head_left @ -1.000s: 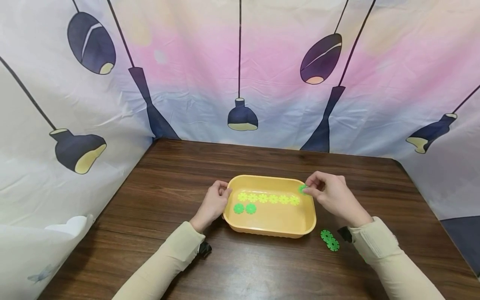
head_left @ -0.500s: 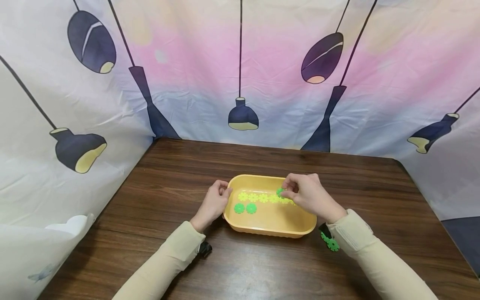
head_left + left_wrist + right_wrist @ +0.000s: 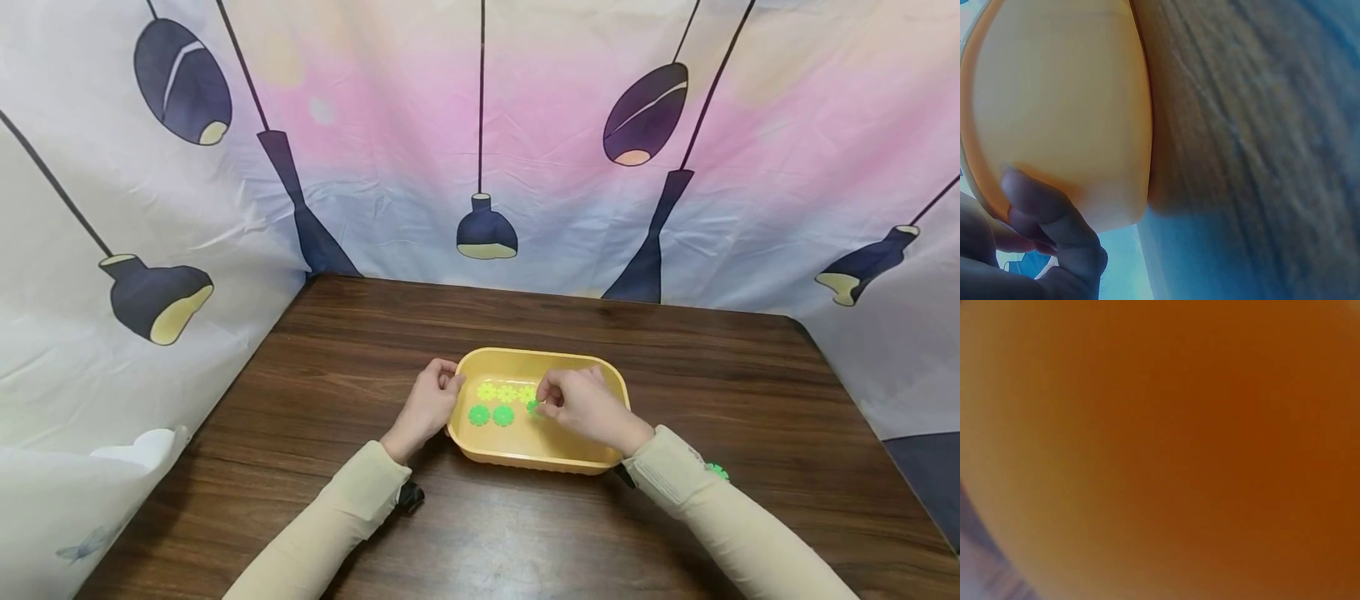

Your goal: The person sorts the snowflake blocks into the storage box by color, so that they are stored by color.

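Note:
A yellow plastic basin (image 3: 510,443) stands on the table. My left hand (image 3: 423,410) grips its left rim; the left wrist view shows the thumb bent against the outer wall (image 3: 1060,106). Inside, a row of yellow snowflake discs (image 3: 507,393) lies towards the back, its right part hidden by my right hand (image 3: 588,408). Two green snowflake discs (image 3: 503,415) lie in front of that row at the left. Over the basin's middle, my right hand pinches another green snowflake disc (image 3: 533,407), to the right of those two. Only blurred basin wall (image 3: 1179,450) fills most of the right wrist view.
On the dark wooden table (image 3: 360,358), green discs (image 3: 717,472) peek out beside the right sleeve (image 3: 675,475), which covers part of them. A cloth backdrop (image 3: 405,183) printed with lamps hangs behind the table and along its sides.
My right hand has moved left and slightly down, from the basin's right rim to its middle, carrying the pinched green disc. My left hand stays at the left rim.

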Tool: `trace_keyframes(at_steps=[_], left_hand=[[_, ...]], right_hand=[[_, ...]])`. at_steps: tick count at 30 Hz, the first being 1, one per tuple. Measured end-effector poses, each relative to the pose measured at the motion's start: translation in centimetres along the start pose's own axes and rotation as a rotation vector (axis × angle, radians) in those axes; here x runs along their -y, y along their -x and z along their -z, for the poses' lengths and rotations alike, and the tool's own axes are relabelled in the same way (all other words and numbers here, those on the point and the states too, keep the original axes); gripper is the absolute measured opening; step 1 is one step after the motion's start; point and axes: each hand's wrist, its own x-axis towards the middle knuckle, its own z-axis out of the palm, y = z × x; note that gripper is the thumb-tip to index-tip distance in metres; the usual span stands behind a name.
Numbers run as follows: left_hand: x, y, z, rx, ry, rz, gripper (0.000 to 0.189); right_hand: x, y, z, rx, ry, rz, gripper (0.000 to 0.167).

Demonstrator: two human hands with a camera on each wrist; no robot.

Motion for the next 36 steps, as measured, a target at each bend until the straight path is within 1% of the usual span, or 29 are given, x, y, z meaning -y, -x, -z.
trace_keyframes(at_steps=[4, 8, 13, 18, 28, 31, 33, 36], left_hand=[[0.0, 0.0, 0.0, -0.002, 0.001, -0.003, 0.02], [0.1, -0.2, 0.0, -0.008, 0.0, -0.016, 0.02], [0.1, -0.2, 0.0, -0.021, -0.001, -0.023, 0.019], [0.2, -0.2, -0.1, -0.012, 0.003, -0.024, 0.019], [0.3, -0.3, -0.1, -0.02, -0.005, -0.026, 0.018], [0.3, -0.2, -0.1, -0.018, 0.001, -0.018, 0.019], [0.3, -0.2, -0.1, -0.012, 0.005, -0.013, 0.019], [0.3, -0.1, -0.1, -0.007, 0.008, -0.003, 0.02]], right_hand=[[0.1, -0.1, -0.7, 0.033, 0.01, -0.019, 0.019], [0.3, -0.2, -0.9, 0.061, 0.005, -0.04, 0.017], [0.4, -0.2, -1.1, 0.079, 0.013, -0.044, 0.013], [0.3, 0.0, -1.5, 0.098, 0.04, -0.044, 0.012], [0.4, 0.0, -1.5, 0.089, 0.057, -0.071, 0.01], [0.3, -0.1, -1.6, 0.084, 0.052, -0.077, 0.01], [0.3, -0.1, -1.7, 0.073, 0.042, -0.074, 0.01], [0.3, -0.1, -1.8, 0.07, 0.019, -0.045, 0.008]])
